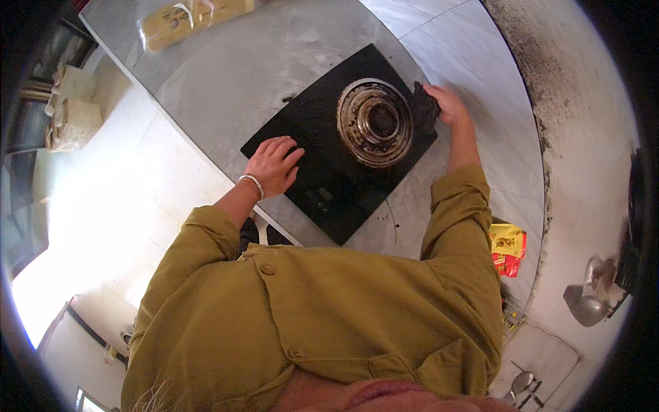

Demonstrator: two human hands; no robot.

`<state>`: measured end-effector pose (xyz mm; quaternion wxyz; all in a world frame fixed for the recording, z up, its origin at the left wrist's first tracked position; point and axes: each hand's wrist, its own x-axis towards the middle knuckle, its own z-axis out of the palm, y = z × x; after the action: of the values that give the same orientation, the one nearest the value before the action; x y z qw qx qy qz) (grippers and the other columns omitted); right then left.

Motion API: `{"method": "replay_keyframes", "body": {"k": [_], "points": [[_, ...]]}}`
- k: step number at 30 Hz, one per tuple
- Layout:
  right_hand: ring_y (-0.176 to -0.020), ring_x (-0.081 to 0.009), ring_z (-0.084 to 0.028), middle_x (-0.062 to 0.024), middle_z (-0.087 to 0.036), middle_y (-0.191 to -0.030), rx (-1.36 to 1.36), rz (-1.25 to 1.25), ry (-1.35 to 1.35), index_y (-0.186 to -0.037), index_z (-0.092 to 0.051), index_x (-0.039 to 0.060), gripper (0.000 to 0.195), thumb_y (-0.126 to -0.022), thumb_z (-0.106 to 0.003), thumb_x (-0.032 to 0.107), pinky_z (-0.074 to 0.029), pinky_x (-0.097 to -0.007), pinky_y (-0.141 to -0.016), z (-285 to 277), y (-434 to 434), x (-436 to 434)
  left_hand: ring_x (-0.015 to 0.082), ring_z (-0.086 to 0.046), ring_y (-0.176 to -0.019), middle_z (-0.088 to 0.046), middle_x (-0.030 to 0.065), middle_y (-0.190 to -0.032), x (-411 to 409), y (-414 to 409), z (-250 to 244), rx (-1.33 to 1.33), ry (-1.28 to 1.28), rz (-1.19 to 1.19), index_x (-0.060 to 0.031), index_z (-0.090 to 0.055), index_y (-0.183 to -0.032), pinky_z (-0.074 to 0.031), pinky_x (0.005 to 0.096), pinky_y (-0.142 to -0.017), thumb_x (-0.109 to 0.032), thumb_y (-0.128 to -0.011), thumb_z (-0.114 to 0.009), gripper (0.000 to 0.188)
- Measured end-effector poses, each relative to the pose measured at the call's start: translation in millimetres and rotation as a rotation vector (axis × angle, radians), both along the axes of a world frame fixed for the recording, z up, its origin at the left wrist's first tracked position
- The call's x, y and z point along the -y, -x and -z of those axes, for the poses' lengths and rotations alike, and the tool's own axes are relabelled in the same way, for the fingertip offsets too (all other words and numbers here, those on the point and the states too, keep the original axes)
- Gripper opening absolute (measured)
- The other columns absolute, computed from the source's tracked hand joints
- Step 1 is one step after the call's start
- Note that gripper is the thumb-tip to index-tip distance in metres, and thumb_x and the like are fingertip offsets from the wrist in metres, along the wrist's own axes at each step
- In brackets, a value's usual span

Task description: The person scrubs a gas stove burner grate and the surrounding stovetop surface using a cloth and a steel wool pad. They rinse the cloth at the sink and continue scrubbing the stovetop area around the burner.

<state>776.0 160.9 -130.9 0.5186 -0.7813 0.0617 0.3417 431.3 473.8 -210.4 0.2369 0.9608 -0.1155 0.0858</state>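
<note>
A black glass-topped gas hob [319,149] lies at an angle on the grey countertop before me. Its round metal burner [381,121] looks stained and rusty. My left hand [275,162] rests, fingers slightly spread, on the hob's near left edge, with a bracelet at the wrist and nothing held. At the far right edge of the hob, my right hand [448,103] grips a dark, crumpled cloth or scouring pad [426,105]; its exact kind cannot be told. Faint control markings show on the glass near my left hand.
A yellow-brown package in clear plastic [172,26] lies at the counter's far left. Yellow and red packets [507,244] are by my right elbow. A sooty wall [561,103] rises at the right, with a metal ladle [587,306] hanging there. Wrapped bundles [77,121] stand at the left.
</note>
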Motion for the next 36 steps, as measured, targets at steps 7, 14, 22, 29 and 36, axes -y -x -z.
{"method": "replay_keyframes", "body": {"k": [7, 14, 22, 29, 36], "points": [[-0.095, -0.0261, -0.060, -0.0092, -0.063, -0.107, 0.008, 0.390, -0.486, -0.110, -0.060, 0.0040, 0.037, -0.083, -0.065, 0.028, -0.046, -0.0374, -0.087, -12, 53, 7, 0.0284, -0.044, -0.118, -0.049, 0.0108, -0.118, 0, 2, -1, 0.011, -0.016, -0.008, -0.0121, -0.054, -0.116, -0.034, 0.0428, -0.100, -0.020, -0.076, -0.061, 0.042], [-0.098, -0.0270, -0.058, -0.0115, -0.061, -0.110, -0.186, 0.495, -0.736, -0.109, -0.059, 0.0016, 0.031, -0.086, -0.060, 0.022, -0.042, -0.0403, -0.095, -14, 136, -9, 0.0283, -0.044, -0.116, -0.050, 0.0109, -0.117, -1, -2, -2, 0.063, -0.033, 0.001, -0.0117, -0.054, -0.114, -0.034, 0.0422, -0.098, -0.019, -0.075, -0.061, 0.040], [-0.089, -0.0208, -0.060, -0.0059, -0.064, -0.098, -0.121, 0.443, -0.489, -0.098, -0.063, 0.0063, 0.024, -0.079, -0.070, 0.019, -0.049, -0.0350, -0.081, 23, 200, -31, 0.0296, -0.044, -0.115, -0.050, 0.0108, -0.116, 3, 0, -1, 0.093, -0.021, 0.014, -0.0121, -0.055, -0.114, -0.035, 0.0429, -0.097, -0.018, -0.076, -0.061, 0.039], [-0.086, -0.0180, -0.060, -0.0050, -0.063, -0.094, -0.236, 0.429, -0.712, -0.099, -0.061, 0.0071, 0.022, -0.084, -0.065, 0.023, -0.050, -0.0327, -0.077, -17, 246, -81, 0.0278, -0.049, -0.108, -0.051, 0.0100, -0.113, -4, -6, -1, -0.014, 0.342, -0.054, -0.0110, -0.056, -0.115, -0.039, 0.0394, -0.092, -0.023, -0.076, -0.068, 0.043], [-0.087, -0.0193, -0.060, -0.0044, -0.062, -0.094, -0.282, 0.273, -0.824, -0.101, -0.059, 0.0062, 0.022, -0.086, -0.061, 0.023, -0.048, -0.0325, -0.080, -30, 272, -118, 0.0177, -0.051, -0.107, -0.052, 0.0107, -0.118, 26, -16, -78, -0.386, 1.253, -0.043, -0.0088, -0.039, -0.135, -0.043, 0.0308, -0.089, -0.027, -0.079, -0.072, 0.067]]}}
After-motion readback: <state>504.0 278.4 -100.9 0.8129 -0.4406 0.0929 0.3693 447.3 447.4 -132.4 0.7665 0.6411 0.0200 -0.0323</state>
